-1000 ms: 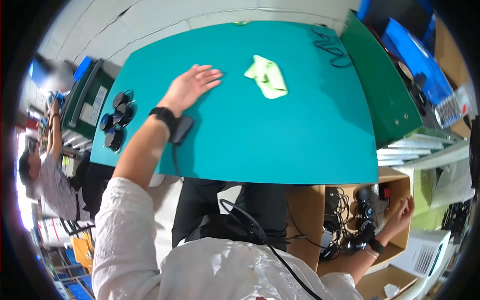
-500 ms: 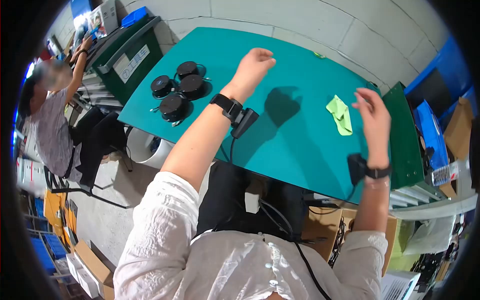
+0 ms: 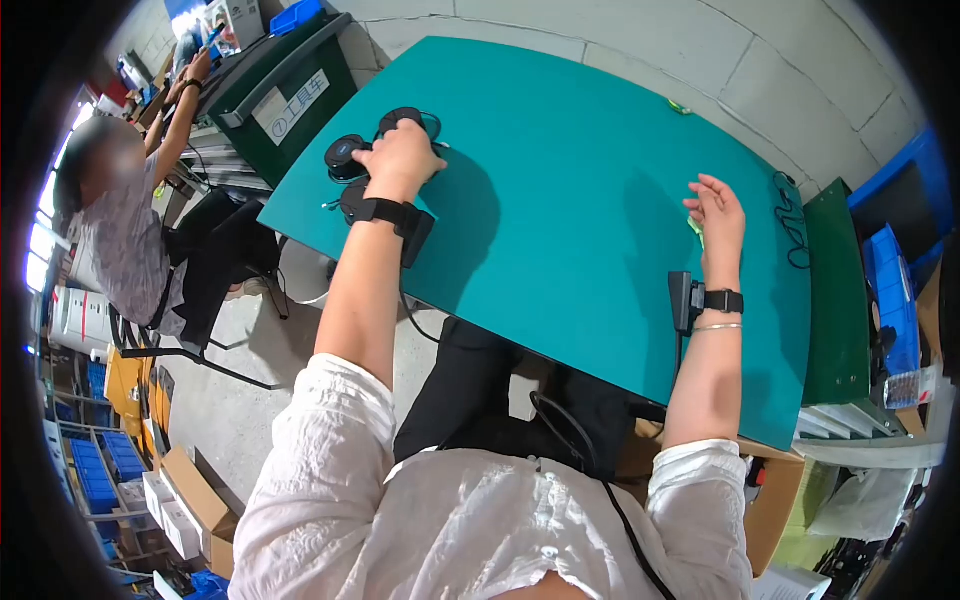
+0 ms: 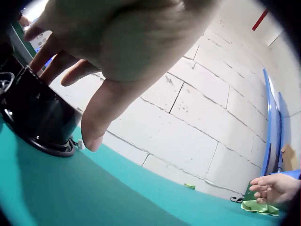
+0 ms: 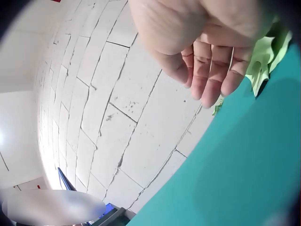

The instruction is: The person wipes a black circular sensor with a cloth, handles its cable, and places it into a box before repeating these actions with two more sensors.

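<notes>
My left hand (image 3: 402, 162) is over a group of black round devices (image 3: 345, 156) with short cables, at the left of the teal table (image 3: 560, 200). In the left wrist view the fingers of my left hand (image 4: 122, 52) reach over a glossy black device (image 4: 44, 110), and the thumb hangs apart at its side; contact is unclear. My right hand (image 3: 718, 220) hovers at the table's right, fingers loosely bent and holding nothing. It partly hides a light green cloth (image 3: 695, 229). The right wrist view shows my right hand (image 5: 207, 47) beside that cloth (image 5: 268, 56).
A black cable (image 3: 792, 225) lies at the table's right edge, near a green cabinet (image 3: 840, 320). A small green item (image 3: 679, 106) is by the block wall (image 3: 690, 50). At the left are a green tool cart (image 3: 290, 110) and a seated person (image 3: 120, 230).
My right hand has come up from the box beside the table to above the cloth. My left hand has moved left onto the black devices. The head view has shifted.
</notes>
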{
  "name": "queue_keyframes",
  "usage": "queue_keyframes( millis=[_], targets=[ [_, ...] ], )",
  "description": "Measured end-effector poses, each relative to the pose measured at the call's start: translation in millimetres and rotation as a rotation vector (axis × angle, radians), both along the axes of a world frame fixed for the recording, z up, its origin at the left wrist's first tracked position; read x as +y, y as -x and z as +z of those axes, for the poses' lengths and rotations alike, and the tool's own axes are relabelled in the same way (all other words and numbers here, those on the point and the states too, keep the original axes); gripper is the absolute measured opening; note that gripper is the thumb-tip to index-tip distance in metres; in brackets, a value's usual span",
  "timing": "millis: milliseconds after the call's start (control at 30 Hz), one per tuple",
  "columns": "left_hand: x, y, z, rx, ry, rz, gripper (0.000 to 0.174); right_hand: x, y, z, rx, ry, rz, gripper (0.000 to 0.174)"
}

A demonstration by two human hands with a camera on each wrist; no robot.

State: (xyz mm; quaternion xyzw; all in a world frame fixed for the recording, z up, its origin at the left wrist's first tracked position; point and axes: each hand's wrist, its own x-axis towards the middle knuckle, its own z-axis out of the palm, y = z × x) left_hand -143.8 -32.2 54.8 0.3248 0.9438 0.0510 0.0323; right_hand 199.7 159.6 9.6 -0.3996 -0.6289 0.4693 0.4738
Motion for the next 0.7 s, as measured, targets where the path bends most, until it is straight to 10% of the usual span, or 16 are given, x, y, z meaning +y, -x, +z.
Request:
queue_keyframes(
  millis=[267,400,567,700],
  targets=[
    [15.1,-15.4,-6.1,0.024,-0.152,-0.14,0.058,-11.3,11.9,6.6,-0.066,0.003,0.137,0.025],
    [34.0,-80.1,21.3,0.031,-0.454,-0.508,0.086,-29.5,27.6,7.8,-0.058,0.096,0.267,0.031],
    [66.3,-150.3,40.5,-0.017,-0.693,-0.77,0.084,-47.8,35.3,16.9,0.31,0.522,0.468,0.048],
    [88.2,-179.9,28.1,-0.062,-0.718,-0.867,0.083,-42.4,30.4,21.7,0.586,0.395,0.612,0.042]
  ],
)
